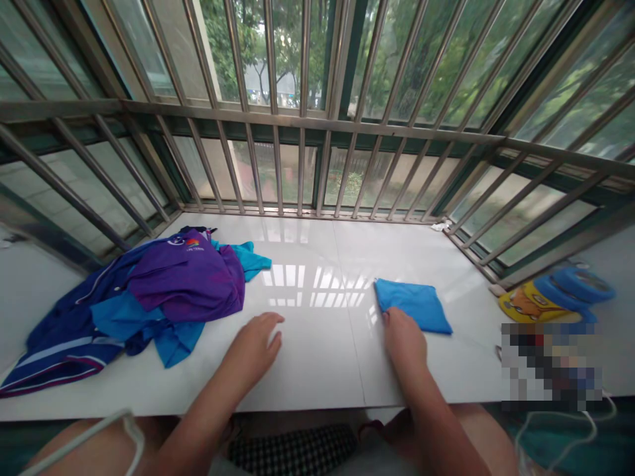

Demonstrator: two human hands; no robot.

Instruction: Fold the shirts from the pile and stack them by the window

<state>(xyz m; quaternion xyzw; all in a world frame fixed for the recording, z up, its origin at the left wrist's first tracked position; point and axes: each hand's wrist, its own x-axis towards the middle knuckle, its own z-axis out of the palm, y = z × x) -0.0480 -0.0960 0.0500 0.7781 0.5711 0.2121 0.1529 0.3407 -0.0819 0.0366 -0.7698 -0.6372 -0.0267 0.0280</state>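
Lightly, the right hand [404, 340], fingers loose, touches the folded blue cloth [411, 303] on the white ledge [307, 370]; the left hand [253, 347] lies open, empty, near the purple jacket [186, 277].

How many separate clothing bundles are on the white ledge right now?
2: a crumpled purple-and-blue clothing pile on the left of the ledge, and a folded blue cloth at the right hand. More garments may be hidden within the pile.

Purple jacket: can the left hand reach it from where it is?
Probably yes: the left hand rests on the white ledge close beside the purple jacket, and nothing visible stands between them.
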